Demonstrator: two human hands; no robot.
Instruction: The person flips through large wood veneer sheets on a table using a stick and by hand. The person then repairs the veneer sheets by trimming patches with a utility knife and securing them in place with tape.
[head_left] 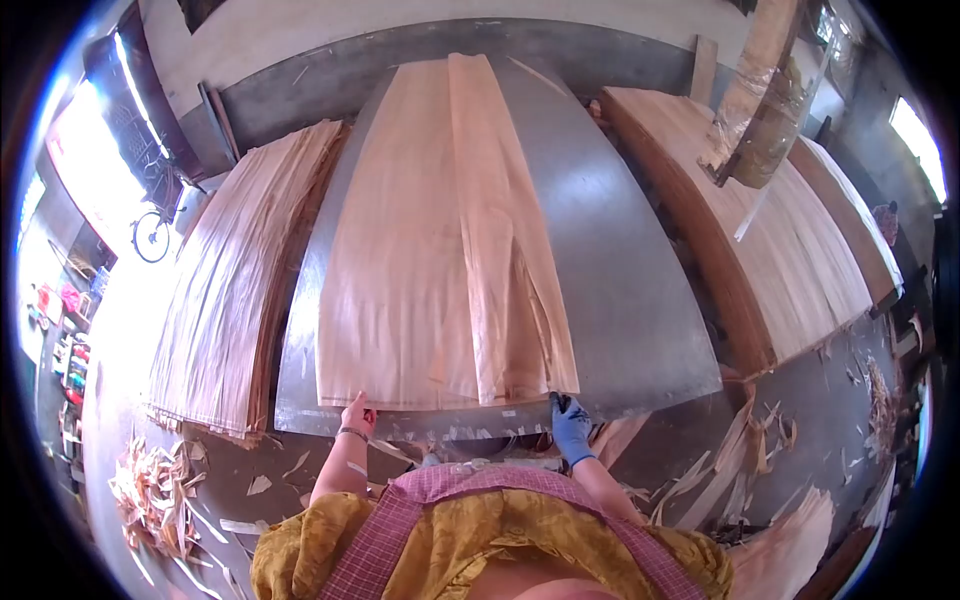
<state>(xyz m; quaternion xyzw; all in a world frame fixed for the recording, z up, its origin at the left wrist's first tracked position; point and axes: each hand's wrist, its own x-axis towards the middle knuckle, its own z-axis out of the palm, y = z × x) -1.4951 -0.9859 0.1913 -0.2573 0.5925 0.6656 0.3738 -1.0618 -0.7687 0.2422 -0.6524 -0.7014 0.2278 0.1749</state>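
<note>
Veneer sheet: broad, thin, pale pinkish-tan wood point(400, 250); fine lengthwise grain, slight ripples toward the near edge; lies lengthwise on the grey desk point(635, 290), left of the desk's midline, from the far end almost to the near edge.
Veneer strips: narrow lengths point(490, 180) along the right side of the sheet, at the desk's middle; creased and overlapping, with long splits and darker gaps opening toward the near end.
Left hand: bare point(358, 414), at the desk's near edge; fingers at the sheet's near left corner; pinching or merely resting, cannot tell.
Right hand: blue-gloved with dark fingertips point(571, 428), at the desk's near edge; fingertips at the strips' near right corner; grip cannot be determined.
Veneer stacks: one left of the desk point(235, 285), wrinkled; one right point(740, 220), flatter.
</note>
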